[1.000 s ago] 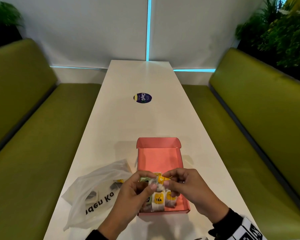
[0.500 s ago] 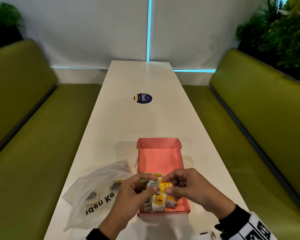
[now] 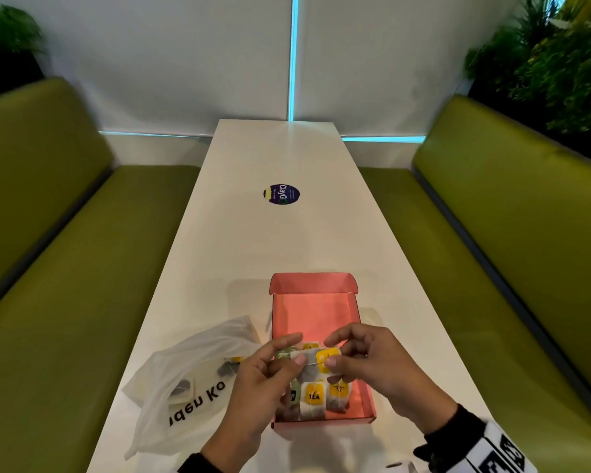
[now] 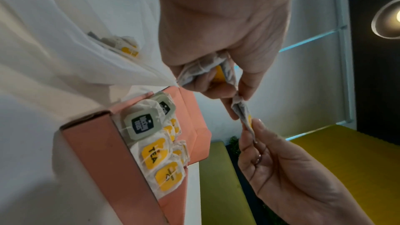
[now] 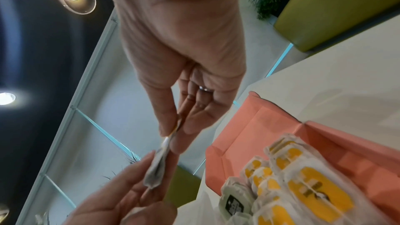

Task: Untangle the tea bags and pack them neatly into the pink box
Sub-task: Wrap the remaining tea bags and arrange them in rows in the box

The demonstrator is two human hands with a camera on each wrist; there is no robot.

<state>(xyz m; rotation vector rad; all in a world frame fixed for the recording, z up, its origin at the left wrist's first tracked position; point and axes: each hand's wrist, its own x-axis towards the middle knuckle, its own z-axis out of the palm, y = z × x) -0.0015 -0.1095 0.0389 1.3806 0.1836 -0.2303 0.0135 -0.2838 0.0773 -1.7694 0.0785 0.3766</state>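
The open pink box (image 3: 313,285) lies on the white table, with several tea bags (image 3: 314,397) in rows at its near end, most with yellow tags and some with green ones. Both hands hover just above them. My left hand (image 3: 296,351) holds a small bunch of tea bags (image 4: 203,69) in its curled fingers and pinches one end of a tea bag with a yellow tag (image 3: 323,360). My right hand (image 3: 331,352) pinches the other end of that bag (image 5: 158,165) between thumb and forefinger. The far half of the box is bare.
A crumpled translucent plastic bag (image 3: 191,380) with more tea bags inside lies left of the box, touching it. A round dark sticker (image 3: 281,194) sits further up the table. Green benches (image 3: 82,268) run along both long sides.
Both hands have stayed over the near end of the box and risen slightly. The yellow-tagged tea bag is now drawn out flatter between the two pinches.
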